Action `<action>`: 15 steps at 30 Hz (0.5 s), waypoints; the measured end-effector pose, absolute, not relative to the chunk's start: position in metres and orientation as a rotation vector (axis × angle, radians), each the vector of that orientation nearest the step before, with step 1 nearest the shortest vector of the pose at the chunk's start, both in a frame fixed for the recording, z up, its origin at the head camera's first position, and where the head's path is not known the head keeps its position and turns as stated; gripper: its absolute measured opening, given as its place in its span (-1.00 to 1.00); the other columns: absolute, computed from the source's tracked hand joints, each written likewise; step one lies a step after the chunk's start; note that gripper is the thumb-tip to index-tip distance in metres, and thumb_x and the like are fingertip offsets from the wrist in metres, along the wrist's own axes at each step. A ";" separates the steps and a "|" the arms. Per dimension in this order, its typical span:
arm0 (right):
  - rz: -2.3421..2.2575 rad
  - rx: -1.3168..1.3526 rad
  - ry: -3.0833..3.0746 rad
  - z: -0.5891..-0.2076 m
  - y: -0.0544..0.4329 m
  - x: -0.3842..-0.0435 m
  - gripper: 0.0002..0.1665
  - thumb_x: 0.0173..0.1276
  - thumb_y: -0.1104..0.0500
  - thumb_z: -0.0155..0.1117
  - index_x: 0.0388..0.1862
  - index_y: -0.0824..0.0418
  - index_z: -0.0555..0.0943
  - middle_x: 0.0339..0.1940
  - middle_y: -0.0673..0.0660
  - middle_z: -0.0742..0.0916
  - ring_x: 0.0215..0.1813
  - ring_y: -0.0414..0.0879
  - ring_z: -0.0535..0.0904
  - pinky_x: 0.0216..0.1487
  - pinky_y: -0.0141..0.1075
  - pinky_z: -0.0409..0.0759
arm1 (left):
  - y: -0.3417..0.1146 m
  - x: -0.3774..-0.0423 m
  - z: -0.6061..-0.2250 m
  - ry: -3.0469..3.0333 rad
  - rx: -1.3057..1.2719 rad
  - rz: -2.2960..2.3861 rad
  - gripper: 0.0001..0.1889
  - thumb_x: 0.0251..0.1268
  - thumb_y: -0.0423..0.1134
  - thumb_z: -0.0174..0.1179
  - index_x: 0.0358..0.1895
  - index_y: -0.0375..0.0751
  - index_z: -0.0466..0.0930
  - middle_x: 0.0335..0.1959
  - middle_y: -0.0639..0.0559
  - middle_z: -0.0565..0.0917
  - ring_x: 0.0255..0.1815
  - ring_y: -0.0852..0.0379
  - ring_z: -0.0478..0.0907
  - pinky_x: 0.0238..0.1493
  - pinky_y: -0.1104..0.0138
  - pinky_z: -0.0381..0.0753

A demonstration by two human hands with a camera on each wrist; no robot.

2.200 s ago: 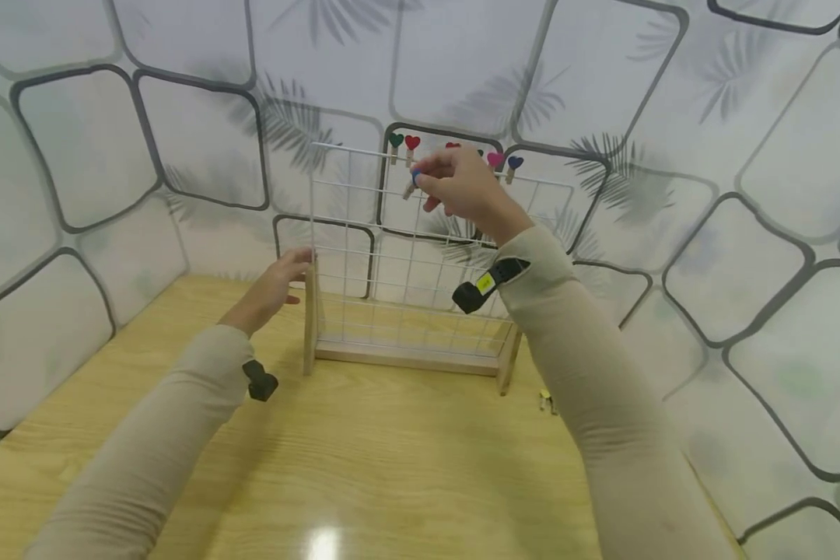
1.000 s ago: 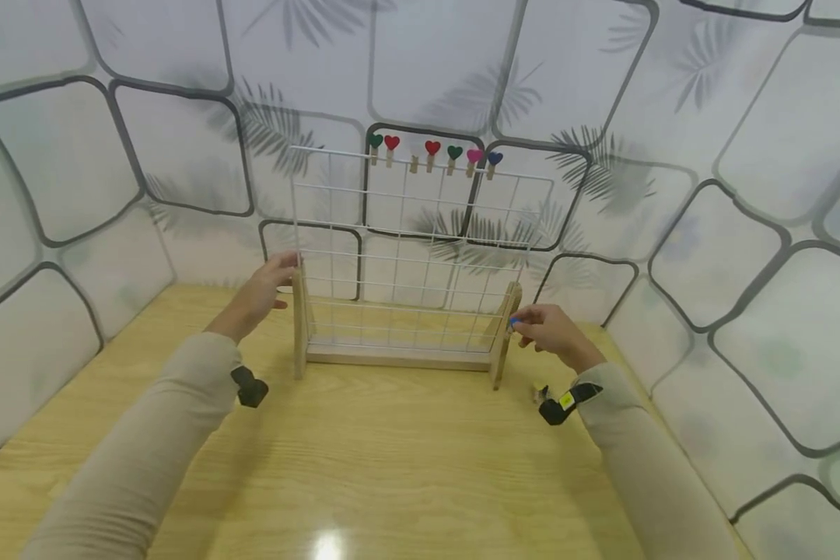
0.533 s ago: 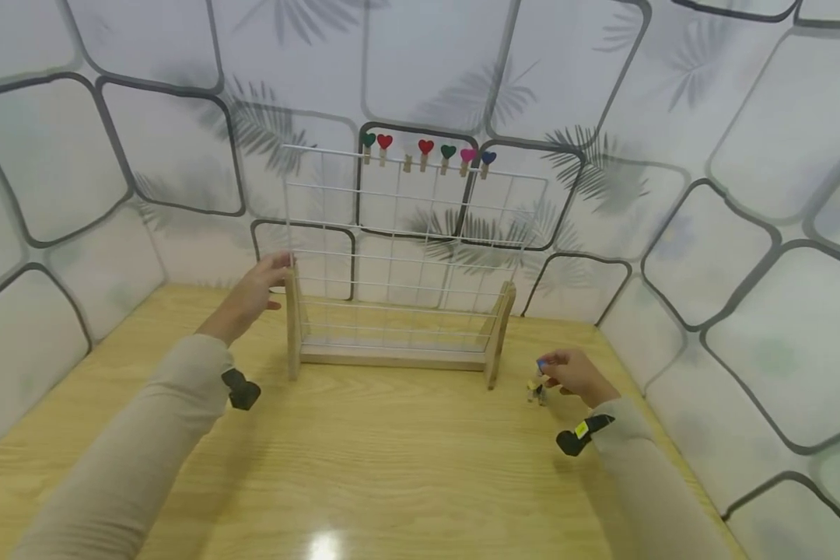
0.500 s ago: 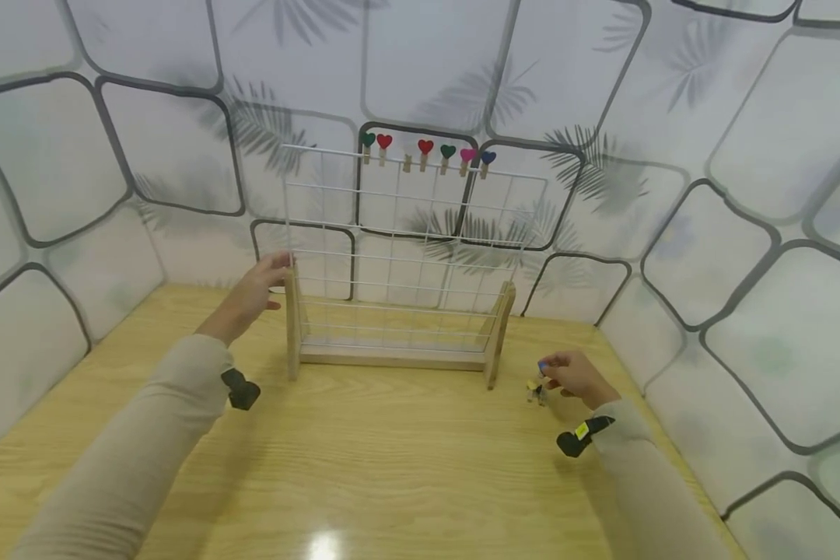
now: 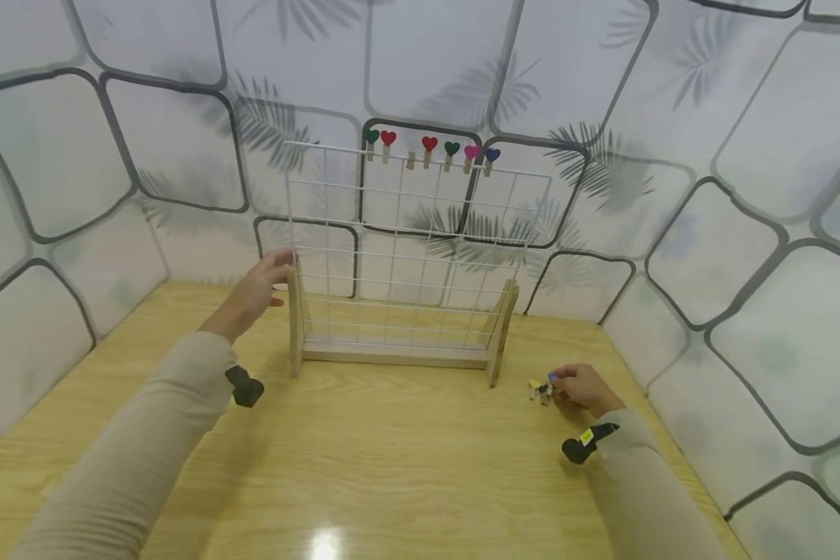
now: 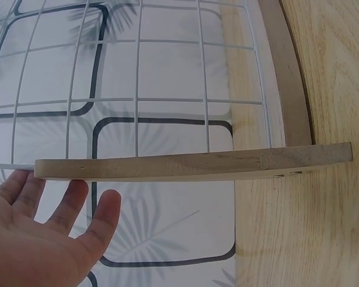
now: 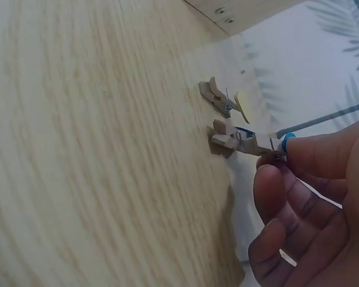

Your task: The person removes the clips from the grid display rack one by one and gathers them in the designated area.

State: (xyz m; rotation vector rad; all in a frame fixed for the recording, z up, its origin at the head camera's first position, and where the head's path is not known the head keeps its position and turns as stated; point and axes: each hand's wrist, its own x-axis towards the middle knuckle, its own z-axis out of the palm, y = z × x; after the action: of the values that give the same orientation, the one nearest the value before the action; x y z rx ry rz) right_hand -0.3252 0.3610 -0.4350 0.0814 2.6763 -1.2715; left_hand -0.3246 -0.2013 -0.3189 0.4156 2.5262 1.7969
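Observation:
My left hand is at the left end of the wire rack, its fingertips touching the wooden side post; the left wrist view shows its fingers loosely extended. Low over the table at the right, my right hand pinches a small wooden clothespin with a blue top between thumb and finger. Right by its tip lies a clothespin with a dark blue piece, and beside that a yellow-topped clothespin. Whether the held clothespin touches the dark blue one, I cannot tell.
Several clothespins with hearts, such as a red heart clothespin, are clipped along the rack's top wire. A clothespin without a visible heart is clipped among them. A patterned wall stands behind the wooden table.
My right hand has carried the blue clothespin from the rack's top down to the right, and in the last half second lower, close to the lying clothespins. My left hand has stayed at the post.

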 end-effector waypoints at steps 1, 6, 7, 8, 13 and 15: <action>-1.270 0.084 2.686 -0.435 0.362 -0.325 -0.63 0.47 0.25 0.11 0.09 0.53 0.50 -0.22 0.16 0.68 -0.34 -0.13 0.58 -0.37 -0.28 0.51 | -0.201 -0.324 -0.319 2.528 0.417 1.798 -0.41 0.62 -0.08 -0.38 0.56 -0.24 -0.17 0.52 -0.25 0.00 0.45 -0.28 0.02 0.26 -0.20 0.19; -1.284 0.095 2.700 -0.435 0.364 -0.321 -0.63 0.44 0.28 0.10 0.07 0.57 0.50 -0.26 0.19 0.69 -0.36 -0.13 0.59 -0.36 -0.29 0.51 | -0.201 -0.324 -0.320 2.531 0.423 1.806 -0.41 0.62 -0.08 -0.37 0.55 -0.25 -0.16 0.51 -0.27 0.02 0.44 -0.29 0.03 0.26 -0.21 0.18; -1.284 0.098 2.699 -0.435 0.365 -0.320 -0.63 0.44 0.28 0.10 0.07 0.56 0.50 -0.29 0.17 0.68 -0.37 -0.13 0.58 -0.37 -0.29 0.51 | -0.201 -0.324 -0.320 2.529 0.425 1.809 -0.41 0.62 -0.08 -0.37 0.55 -0.25 -0.16 0.51 -0.28 0.02 0.44 -0.29 0.04 0.26 -0.21 0.18; -1.283 0.096 2.692 -0.435 0.365 -0.320 -0.63 0.44 0.28 0.10 0.07 0.56 0.50 -0.33 0.14 0.68 -0.38 -0.13 0.58 -0.38 -0.29 0.51 | -0.201 -0.324 -0.321 2.530 0.426 1.810 -0.41 0.62 -0.08 -0.37 0.55 -0.25 -0.17 0.51 -0.28 0.02 0.44 -0.30 0.04 0.25 -0.21 0.19; -1.250 0.119 2.689 -0.436 0.366 -0.320 -0.63 0.46 0.26 0.08 0.09 0.52 0.50 -0.47 0.07 0.66 -0.43 -0.12 0.57 -0.44 -0.29 0.50 | -0.202 -0.324 -0.320 2.531 0.427 1.814 -0.42 0.62 -0.08 -0.37 0.55 -0.26 -0.17 0.51 -0.28 0.02 0.44 -0.30 0.04 0.24 -0.22 0.20; -1.218 0.112 2.720 -0.435 0.366 -0.320 -0.63 0.46 0.25 0.08 0.10 0.51 0.50 -0.44 0.11 0.69 -0.41 -0.11 0.59 -0.43 -0.26 0.53 | -0.201 -0.325 -0.320 2.531 0.426 1.810 -0.41 0.62 -0.07 -0.37 0.55 -0.25 -0.16 0.51 -0.27 0.01 0.44 -0.29 0.03 0.25 -0.22 0.19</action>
State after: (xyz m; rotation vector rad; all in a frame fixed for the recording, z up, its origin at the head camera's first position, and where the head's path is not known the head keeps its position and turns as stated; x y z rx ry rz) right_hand -0.3196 0.3664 -0.4346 0.1117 2.7197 -1.2175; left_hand -0.3252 -0.2012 -0.3196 0.4261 2.5312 1.8099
